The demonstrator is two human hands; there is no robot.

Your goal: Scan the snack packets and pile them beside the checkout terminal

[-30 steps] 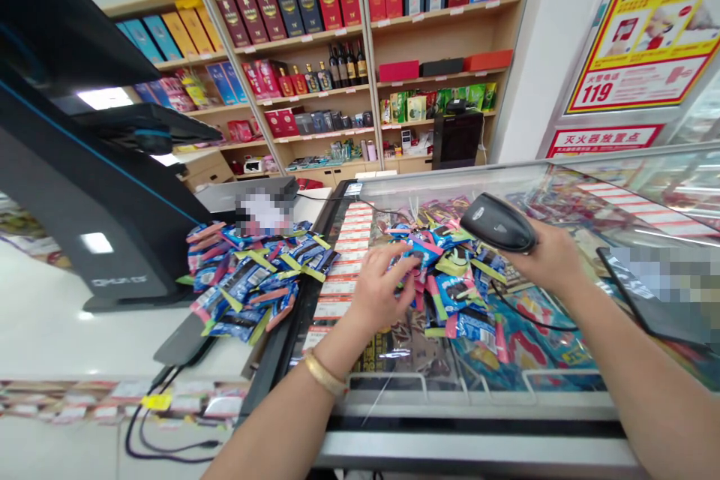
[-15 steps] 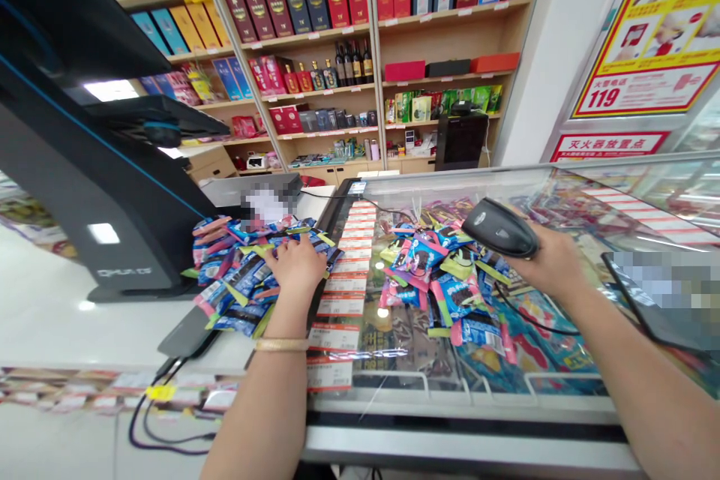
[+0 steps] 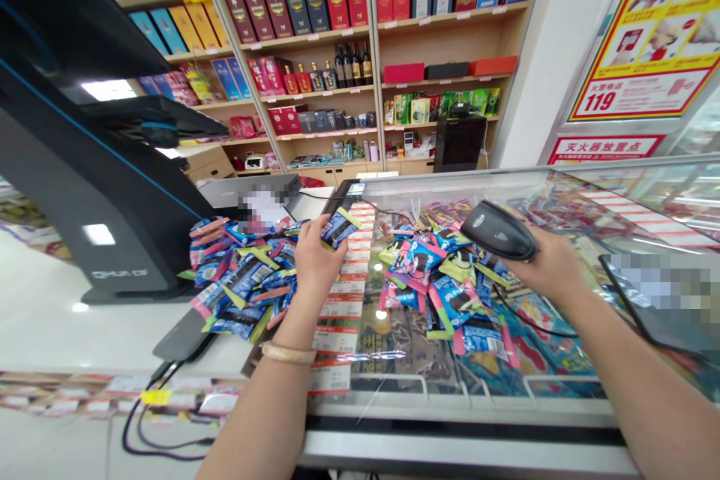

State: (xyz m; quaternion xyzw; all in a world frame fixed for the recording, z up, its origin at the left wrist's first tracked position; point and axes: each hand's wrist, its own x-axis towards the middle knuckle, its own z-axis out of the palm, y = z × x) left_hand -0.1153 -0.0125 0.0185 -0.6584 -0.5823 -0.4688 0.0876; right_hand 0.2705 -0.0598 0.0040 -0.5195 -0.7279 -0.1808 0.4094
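Note:
Between the fingers of my left hand (image 3: 319, 253) is a small blue snack packet (image 3: 340, 228) with a yellow-green end. That hand is over the strip of price labels (image 3: 344, 307), at the right side of a heap of similar packets (image 3: 241, 277) on the white counter. My right hand (image 3: 548, 262) grips a black barcode scanner (image 3: 499, 229), whose head points left. Below and left of the scanner, a second heap of blue, pink and green packets (image 3: 450, 285) lies on the glass top. The scanner's cable (image 3: 529, 321) trails beneath my right wrist.
A dark checkout terminal (image 3: 106, 187) stands at the left, with a grey flat device (image 3: 183, 337) and cables before it. A phone-like dark slab (image 3: 646, 307) lies on the glass at the right. Shelves of boxes and bottles (image 3: 315, 37) line the back wall.
My left hand has moved right from the left heap and lifted a packet out of it. My right hand and the scanner have stayed nearly in place.

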